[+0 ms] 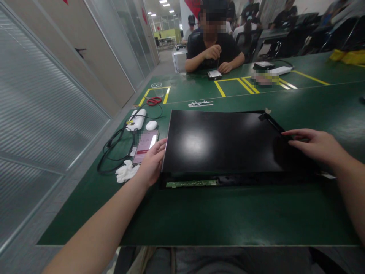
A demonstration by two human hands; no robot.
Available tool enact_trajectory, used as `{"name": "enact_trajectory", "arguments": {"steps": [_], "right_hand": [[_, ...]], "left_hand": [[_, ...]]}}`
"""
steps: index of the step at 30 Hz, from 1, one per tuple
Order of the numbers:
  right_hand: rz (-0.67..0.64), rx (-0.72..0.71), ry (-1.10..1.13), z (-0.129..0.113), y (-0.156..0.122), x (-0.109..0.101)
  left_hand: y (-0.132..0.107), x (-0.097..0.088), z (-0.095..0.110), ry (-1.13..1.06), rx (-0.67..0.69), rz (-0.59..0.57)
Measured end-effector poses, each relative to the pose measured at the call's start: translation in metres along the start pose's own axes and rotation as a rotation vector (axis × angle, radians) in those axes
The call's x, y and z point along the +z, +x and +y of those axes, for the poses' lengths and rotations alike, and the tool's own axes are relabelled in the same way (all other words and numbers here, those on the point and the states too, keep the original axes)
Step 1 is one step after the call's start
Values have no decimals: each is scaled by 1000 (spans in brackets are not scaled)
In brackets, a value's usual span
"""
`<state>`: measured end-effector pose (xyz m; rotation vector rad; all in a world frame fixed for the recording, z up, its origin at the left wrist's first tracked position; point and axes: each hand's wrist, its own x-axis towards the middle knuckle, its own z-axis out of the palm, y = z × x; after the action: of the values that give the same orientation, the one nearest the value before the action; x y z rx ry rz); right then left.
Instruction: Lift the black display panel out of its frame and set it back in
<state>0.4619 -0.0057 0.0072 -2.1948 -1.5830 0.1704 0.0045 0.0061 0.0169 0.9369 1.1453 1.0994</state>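
A large black display panel (222,142) lies flat on the green table (228,217), with a thin green circuit strip (191,183) showing along its near edge. My left hand (152,161) grips the panel's left edge, fingers curled round it. On the right edge rests my right hand (313,144), its fingers laid over the black frame piece (272,121) at that side. The panel's far right corner looks slightly raised.
Left of the panel lie a phone (145,146), a white mouse (151,125), a white device with black cable (137,120), a crumpled white cloth (126,172) and red scissors (154,101). A person (212,49) sits across the table over a small device (214,74). Yellow tape marks the far table.
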Motion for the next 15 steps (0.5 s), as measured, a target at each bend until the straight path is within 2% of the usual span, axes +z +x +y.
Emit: {"name": "enact_trajectory", "arguments": {"steps": [9,15], "right_hand": [[-1,15,9,-1,0,0],[-1,-7,8,0,1,2]], "left_hand": [[-1,2,-2,117,24,-121],[2,4,2,-35,-38,-151]]}}
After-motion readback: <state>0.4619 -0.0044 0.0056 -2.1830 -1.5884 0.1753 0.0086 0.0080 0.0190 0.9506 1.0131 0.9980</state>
